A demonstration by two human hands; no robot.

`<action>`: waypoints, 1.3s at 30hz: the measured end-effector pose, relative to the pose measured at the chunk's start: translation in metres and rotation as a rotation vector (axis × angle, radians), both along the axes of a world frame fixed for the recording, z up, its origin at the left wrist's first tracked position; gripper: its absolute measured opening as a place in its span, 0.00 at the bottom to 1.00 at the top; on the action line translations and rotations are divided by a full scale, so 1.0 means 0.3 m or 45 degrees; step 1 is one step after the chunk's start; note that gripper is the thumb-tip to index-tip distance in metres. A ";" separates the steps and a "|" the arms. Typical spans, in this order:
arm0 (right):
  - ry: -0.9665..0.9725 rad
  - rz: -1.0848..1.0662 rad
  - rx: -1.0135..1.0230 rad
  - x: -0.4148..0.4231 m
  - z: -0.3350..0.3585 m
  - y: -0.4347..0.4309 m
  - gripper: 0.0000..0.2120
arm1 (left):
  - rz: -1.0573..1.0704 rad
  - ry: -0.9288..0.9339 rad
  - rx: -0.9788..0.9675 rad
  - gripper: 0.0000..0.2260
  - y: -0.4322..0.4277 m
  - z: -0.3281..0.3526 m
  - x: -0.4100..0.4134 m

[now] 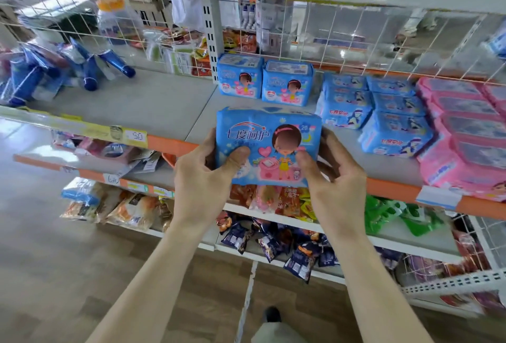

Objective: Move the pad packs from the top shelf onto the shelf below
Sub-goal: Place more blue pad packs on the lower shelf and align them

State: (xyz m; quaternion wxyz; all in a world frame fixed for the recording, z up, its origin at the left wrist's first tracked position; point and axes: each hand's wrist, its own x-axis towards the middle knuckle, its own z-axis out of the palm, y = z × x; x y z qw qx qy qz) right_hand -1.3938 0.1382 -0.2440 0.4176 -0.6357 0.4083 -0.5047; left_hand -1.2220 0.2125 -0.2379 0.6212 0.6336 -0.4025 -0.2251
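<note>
Close up, the left grip (202,175) and right grip (337,178) clasp a blue pad pack (267,140) by its sides, thumbs on its face, apparently just above the shelf (169,104) edge; beyond the grips, two matching packs (240,77) stand upright.

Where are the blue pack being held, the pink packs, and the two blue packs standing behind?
held blue pad pack (262,134): head view, printed front, on the lettering.
pink pad packs (462,120): head view, top face of the right stack.
upright blue pad packs (287,83): head view, front of the right one.
</note>
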 end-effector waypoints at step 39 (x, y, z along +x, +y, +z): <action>0.234 -0.068 -0.035 0.624 -0.048 -0.219 0.14 | -0.343 0.231 0.010 0.16 -0.327 -0.128 0.724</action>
